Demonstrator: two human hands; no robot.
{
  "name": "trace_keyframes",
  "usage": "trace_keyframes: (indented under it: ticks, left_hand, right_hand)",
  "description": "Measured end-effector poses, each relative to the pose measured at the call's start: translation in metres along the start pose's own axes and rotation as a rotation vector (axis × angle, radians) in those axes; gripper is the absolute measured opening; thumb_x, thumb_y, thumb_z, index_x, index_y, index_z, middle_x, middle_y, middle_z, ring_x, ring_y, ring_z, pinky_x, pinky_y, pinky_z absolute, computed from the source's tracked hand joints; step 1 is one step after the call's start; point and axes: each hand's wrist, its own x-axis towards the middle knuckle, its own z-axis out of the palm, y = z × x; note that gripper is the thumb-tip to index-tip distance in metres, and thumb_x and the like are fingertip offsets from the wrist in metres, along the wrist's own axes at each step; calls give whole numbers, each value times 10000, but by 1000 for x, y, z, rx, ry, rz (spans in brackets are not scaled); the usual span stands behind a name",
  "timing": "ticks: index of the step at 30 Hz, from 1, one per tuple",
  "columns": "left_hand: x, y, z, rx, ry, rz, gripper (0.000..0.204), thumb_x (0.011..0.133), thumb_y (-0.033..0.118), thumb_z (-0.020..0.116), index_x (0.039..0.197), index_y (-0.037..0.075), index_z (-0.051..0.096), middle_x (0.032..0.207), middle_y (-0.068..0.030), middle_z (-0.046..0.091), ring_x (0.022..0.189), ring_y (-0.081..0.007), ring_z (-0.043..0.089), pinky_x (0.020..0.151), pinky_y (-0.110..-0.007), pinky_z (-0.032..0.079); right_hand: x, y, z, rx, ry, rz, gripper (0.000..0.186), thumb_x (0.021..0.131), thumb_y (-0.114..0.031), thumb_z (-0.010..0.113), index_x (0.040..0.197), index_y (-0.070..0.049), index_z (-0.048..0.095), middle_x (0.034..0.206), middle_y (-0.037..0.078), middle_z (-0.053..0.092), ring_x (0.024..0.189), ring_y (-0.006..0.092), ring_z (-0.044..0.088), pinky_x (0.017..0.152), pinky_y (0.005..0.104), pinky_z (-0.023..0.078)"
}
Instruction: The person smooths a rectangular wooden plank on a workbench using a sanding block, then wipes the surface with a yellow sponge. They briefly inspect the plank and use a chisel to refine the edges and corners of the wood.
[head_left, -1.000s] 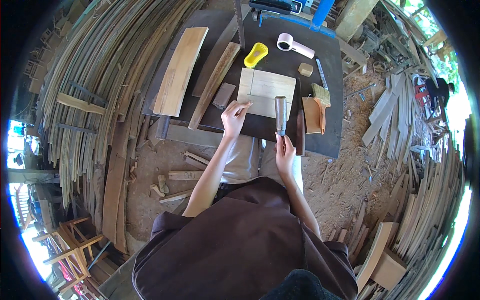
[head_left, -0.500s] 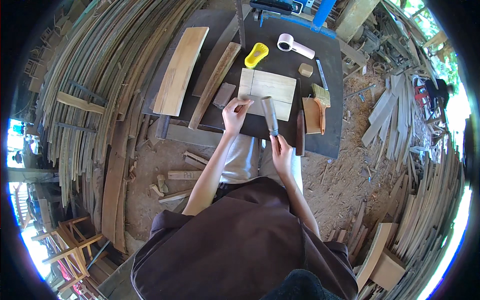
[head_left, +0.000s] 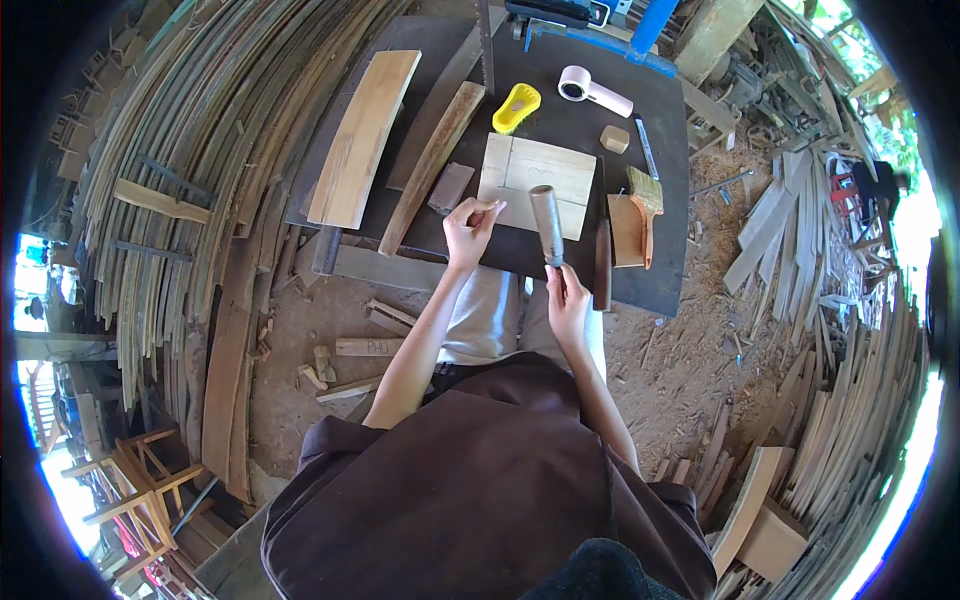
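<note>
My left hand (head_left: 468, 232) is closed in a pinch at the near-left edge of a pale wooden board (head_left: 560, 175). What its fingers hold is too small to make out; a greyish patch (head_left: 517, 208) lies on the board beside the fingertips. In my right hand (head_left: 568, 296), the fingers wrap round the thin handle of a cylindrical mallet (head_left: 545, 220). Its thick, worn head points away from me, tilted over the board's near part. Faint pencil-like lines show on the board, which rests on a dark table (head_left: 655, 285).
Left of the board lie a small wood block (head_left: 452, 188), a long curved bar (head_left: 430, 170) and a wide plank (head_left: 365, 140). Beyond it are a yellow tray (head_left: 517, 108) and a pale pink handheld device (head_left: 595, 92). A brush (head_left: 646, 200) and a dark rod (head_left: 602, 260) lie right.
My right hand and the mallet have shifted slightly to the right, the mallet's head tipping a little nearer to me. My left hand keeps its pinch in nearly the same place.
</note>
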Motion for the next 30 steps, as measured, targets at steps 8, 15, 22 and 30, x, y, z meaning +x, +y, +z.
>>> trace_keyframes:
  ticks: [8,15,22,30]
  left_hand:
    - [0,0,2,14,-11,151,100,762,4,818,835,31,755,591,42,414,541,-34,316,488,-234,258]
    - [1,3,5,-1,23,86,90,775,28,815,780,29,724,601,30,499,534,-26,340,477,-234,264]
    - [-1,0,2,55,19,106,107,784,55,816,764,29,714,568,35,458,516,-23,323,461,-232,240]
    - [-1,4,3,46,17,153,83,776,17,808,787,25,725,557,35,372,523,-42,292,472,-245,234]
  right_hand:
    - [-2,25,1,199,99,110,190,1013,-155,555,998,22,622,626,2,418,565,60,380,503,255,325]
    - [-3,30,1,136,81,96,201,1004,-161,574,1002,29,638,618,46,481,557,65,421,498,265,356]
    - [-3,29,1,130,73,107,198,1001,-158,579,1018,28,643,620,50,489,558,61,421,497,254,347]
    - [-3,33,2,155,75,105,192,1003,-158,576,1002,24,638,604,38,465,552,64,403,493,257,333]
